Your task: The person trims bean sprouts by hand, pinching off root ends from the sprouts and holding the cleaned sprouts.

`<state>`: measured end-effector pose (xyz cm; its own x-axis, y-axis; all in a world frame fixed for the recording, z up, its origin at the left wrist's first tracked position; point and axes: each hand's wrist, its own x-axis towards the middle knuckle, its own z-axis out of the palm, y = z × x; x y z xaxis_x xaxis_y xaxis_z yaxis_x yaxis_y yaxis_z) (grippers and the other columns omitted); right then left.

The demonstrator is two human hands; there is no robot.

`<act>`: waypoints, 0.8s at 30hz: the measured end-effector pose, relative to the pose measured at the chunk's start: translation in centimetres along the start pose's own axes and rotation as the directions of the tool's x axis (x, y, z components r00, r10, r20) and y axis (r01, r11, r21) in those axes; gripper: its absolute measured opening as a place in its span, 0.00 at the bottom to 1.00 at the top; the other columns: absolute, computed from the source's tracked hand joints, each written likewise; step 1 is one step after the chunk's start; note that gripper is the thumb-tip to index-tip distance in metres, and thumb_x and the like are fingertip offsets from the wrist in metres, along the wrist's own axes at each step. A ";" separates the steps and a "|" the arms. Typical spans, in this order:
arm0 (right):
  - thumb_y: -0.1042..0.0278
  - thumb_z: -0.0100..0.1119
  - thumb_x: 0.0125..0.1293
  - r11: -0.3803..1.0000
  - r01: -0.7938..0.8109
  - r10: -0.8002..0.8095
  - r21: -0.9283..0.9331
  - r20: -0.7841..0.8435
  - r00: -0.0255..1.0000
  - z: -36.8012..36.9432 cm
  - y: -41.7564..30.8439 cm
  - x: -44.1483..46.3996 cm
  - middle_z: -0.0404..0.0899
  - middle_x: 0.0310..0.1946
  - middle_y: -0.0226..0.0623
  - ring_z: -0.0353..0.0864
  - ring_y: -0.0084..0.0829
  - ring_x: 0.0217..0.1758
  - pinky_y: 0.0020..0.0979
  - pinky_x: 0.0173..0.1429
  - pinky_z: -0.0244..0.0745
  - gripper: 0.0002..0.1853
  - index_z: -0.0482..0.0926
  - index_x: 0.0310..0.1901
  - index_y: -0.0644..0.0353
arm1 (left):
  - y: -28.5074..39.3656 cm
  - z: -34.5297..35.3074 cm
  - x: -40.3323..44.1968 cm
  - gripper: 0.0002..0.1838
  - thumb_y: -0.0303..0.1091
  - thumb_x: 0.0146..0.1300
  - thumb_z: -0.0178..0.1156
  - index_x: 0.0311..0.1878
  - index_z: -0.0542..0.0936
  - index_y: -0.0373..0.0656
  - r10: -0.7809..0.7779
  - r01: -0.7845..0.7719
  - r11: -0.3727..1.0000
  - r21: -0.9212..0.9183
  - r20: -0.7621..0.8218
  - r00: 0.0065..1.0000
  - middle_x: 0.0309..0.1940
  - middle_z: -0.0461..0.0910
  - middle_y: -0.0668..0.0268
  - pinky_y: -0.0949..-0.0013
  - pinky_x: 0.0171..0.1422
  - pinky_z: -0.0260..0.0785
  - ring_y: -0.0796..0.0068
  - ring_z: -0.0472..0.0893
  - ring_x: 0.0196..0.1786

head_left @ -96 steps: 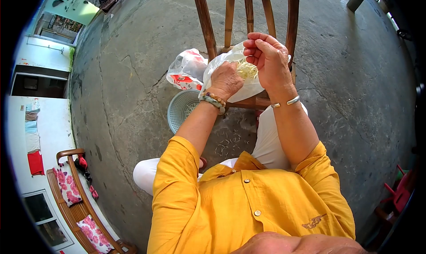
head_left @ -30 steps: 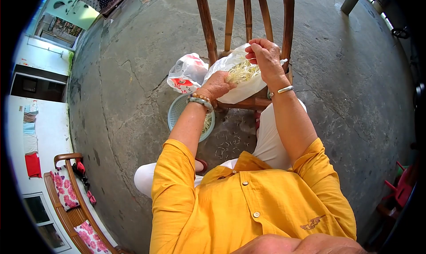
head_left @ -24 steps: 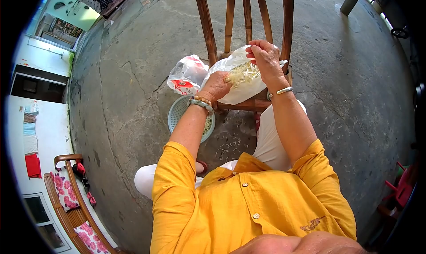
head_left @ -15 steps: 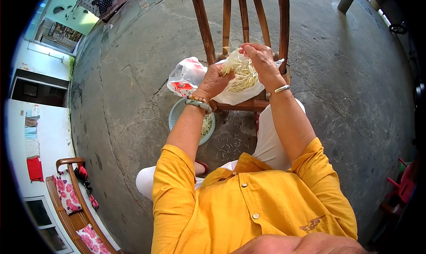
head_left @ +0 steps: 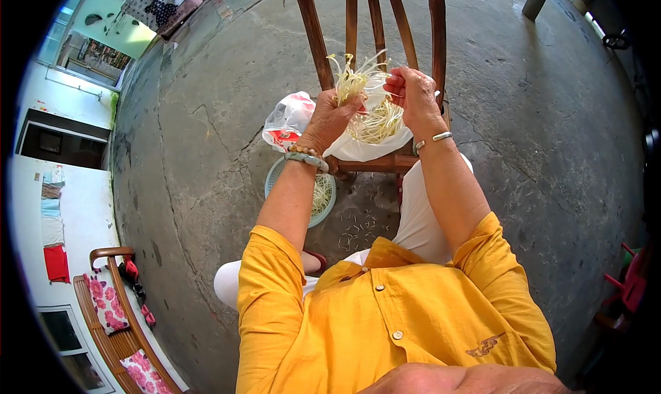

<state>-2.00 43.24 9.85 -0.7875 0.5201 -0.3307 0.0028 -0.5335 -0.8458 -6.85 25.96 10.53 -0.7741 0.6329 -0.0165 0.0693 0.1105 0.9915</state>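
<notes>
My left hand [head_left: 333, 122] is closed around a bunch of bean sprouts [head_left: 350, 85], whose pale stems and yellowish heads fan out at the top. Beside it, my right hand [head_left: 420, 101] has its thumb and fingertips drawn together; whatever they pinch is too small to make out. Below both hands, an open white plastic bag [head_left: 339, 148] lies on the seat of a wooden chair [head_left: 379, 164], with a heap of loose sprouts [head_left: 379, 123] in it. Under my left forearm a light blue basket [head_left: 274, 176] on the floor holds more sprouts [head_left: 321, 195].
A red-and-white plastic bag [head_left: 289, 115] is left of the chair seat. Small trimmed bits [head_left: 354, 230] are scattered on the concrete floor [head_left: 206, 153] near my legs. A wooden bench [head_left: 131, 332] with flowered cushions stands at the lower left, and a red stool [head_left: 628, 284] at the far right.
The sprouts in my left hand now stand more upright and spread out. My right hand has moved slightly right and down, away from the bunch.
</notes>
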 end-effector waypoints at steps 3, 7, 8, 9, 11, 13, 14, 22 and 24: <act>0.63 0.53 0.64 1.000 0.014 -0.014 -0.021 0.005 1.000 -0.1 0.2 0.1 0.81 0.33 0.36 0.82 0.27 0.34 0.28 0.38 0.77 0.12 0.79 0.40 0.64 | 0.8 0.2 -0.1 0.12 0.35 0.66 0.59 0.42 0.82 0.36 0.022 -0.022 0.999 -0.040 -0.005 1.000 0.33 0.82 0.66 0.73 0.46 0.73 0.77 0.80 0.37; 0.62 0.53 0.64 1.000 0.014 -0.014 -0.007 0.009 1.000 0.0 0.0 -0.4 0.81 0.37 0.38 0.81 0.28 0.39 0.32 0.41 0.76 0.13 0.77 0.43 0.63 | 2.1 0.1 0.0 0.12 0.36 0.65 0.59 0.43 0.81 0.35 0.012 -0.011 0.999 -0.034 0.027 1.000 0.34 0.82 0.65 0.72 0.48 0.72 0.75 0.80 0.39; 0.62 0.52 0.64 1.000 0.012 -0.012 0.013 0.002 1.000 -0.1 0.2 -0.3 0.81 0.38 0.38 0.80 0.28 0.39 0.32 0.41 0.75 0.14 0.77 0.43 0.63 | 2.3 0.0 0.1 0.12 0.36 0.65 0.59 0.43 0.81 0.35 0.018 -0.016 0.998 -0.055 0.035 0.999 0.35 0.82 0.65 0.71 0.48 0.72 0.75 0.80 0.39; 0.62 0.52 0.64 0.999 0.009 -0.009 0.032 -0.007 1.000 -0.1 0.3 -0.2 0.80 0.38 0.38 0.80 0.28 0.40 0.33 0.42 0.75 0.14 0.76 0.44 0.64 | 2.5 -0.1 0.3 0.12 0.36 0.65 0.60 0.43 0.80 0.35 0.023 -0.020 0.997 -0.077 0.044 0.999 0.35 0.82 0.64 0.71 0.48 0.72 0.75 0.80 0.40; 0.61 0.52 0.65 0.997 -0.029 0.029 0.078 -0.003 1.000 -0.1 0.4 -0.1 0.80 0.37 0.39 0.80 0.28 0.39 0.33 0.42 0.75 0.14 0.76 0.44 0.64 | 2.7 -0.1 0.6 0.12 0.36 0.65 0.60 0.44 0.80 0.35 0.046 -0.038 0.990 -0.136 0.055 0.997 0.37 0.82 0.64 0.71 0.49 0.73 0.75 0.80 0.41; 0.61 0.51 0.65 0.995 -0.049 0.049 0.087 0.000 0.999 -0.3 0.4 0.0 0.81 0.37 0.39 0.81 0.29 0.38 0.33 0.42 0.75 0.14 0.76 0.44 0.64 | 2.9 -0.1 0.9 0.13 0.36 0.65 0.60 0.45 0.79 0.35 0.082 -0.069 0.976 -0.209 0.058 0.995 0.38 0.81 0.64 0.70 0.49 0.73 0.74 0.81 0.41; 0.61 0.51 0.65 0.996 -0.053 0.053 0.075 0.004 0.999 -0.2 0.4 0.0 0.81 0.36 0.39 0.81 0.29 0.38 0.33 0.42 0.76 0.15 0.76 0.44 0.64 | 3.1 -0.1 0.8 0.12 0.35 0.65 0.60 0.45 0.79 0.36 0.075 -0.061 0.974 -0.220 0.055 0.996 0.38 0.81 0.64 0.70 0.48 0.73 0.74 0.81 0.41; 0.61 0.51 0.65 0.998 -0.067 0.069 -0.016 0.129 0.989 -0.2 0.9 -0.2 0.81 0.37 0.40 0.82 0.30 0.39 0.31 0.43 0.77 0.15 0.77 0.44 0.65 | 4.7 -1.3 -0.8 0.12 0.35 0.67 0.57 0.47 0.78 0.36 0.063 -0.042 0.934 -0.356 0.048 0.997 0.37 0.81 0.63 0.70 0.48 0.74 0.72 0.81 0.42; 0.61 0.51 0.65 0.996 -0.084 0.087 -0.027 0.151 0.985 0.4 1.0 -0.5 0.81 0.37 0.41 0.82 0.30 0.39 0.31 0.43 0.77 0.15 0.77 0.44 0.65 | 5.3 -2.2 -1.9 0.13 0.35 0.67 0.57 0.48 0.77 0.35 0.099 -0.080 0.929 -0.362 0.034 0.994 0.38 0.81 0.62 0.69 0.49 0.74 0.72 0.81 0.42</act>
<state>-1.80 42.17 9.33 -0.8683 0.3647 -0.3362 0.0855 -0.5575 -0.8258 -6.44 23.63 16.08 -0.7413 0.6667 0.0776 -0.1011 -0.2252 0.9691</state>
